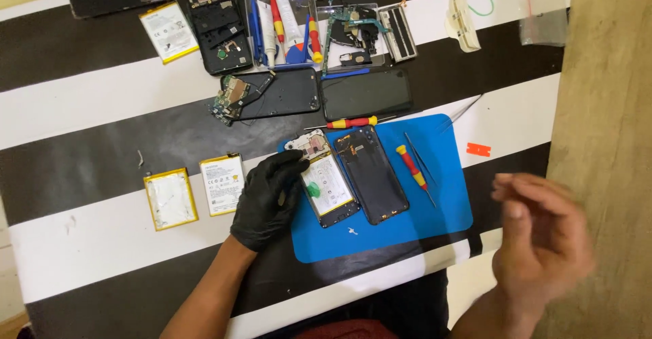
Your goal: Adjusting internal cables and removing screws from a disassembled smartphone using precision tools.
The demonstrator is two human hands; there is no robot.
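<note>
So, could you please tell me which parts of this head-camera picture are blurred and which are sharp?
In the head view, the bare right hand is smeared by motion blur, its fingers indistinct; the gloved left hand on the opened phone is sharp, as is the blue mat; lighting is soft and even.

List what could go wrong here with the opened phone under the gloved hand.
1. Only the gloved left hand steadies the opened phone; the bare right hand is off to the side, blurred, so the phone might slide on the blue mat.
2. The screwdriver and tweezers lie loose beside the back cover; a sweep of the hand could knock them onto the exposed battery.
3. A tiny part near the mat's edge could get lost.
</note>
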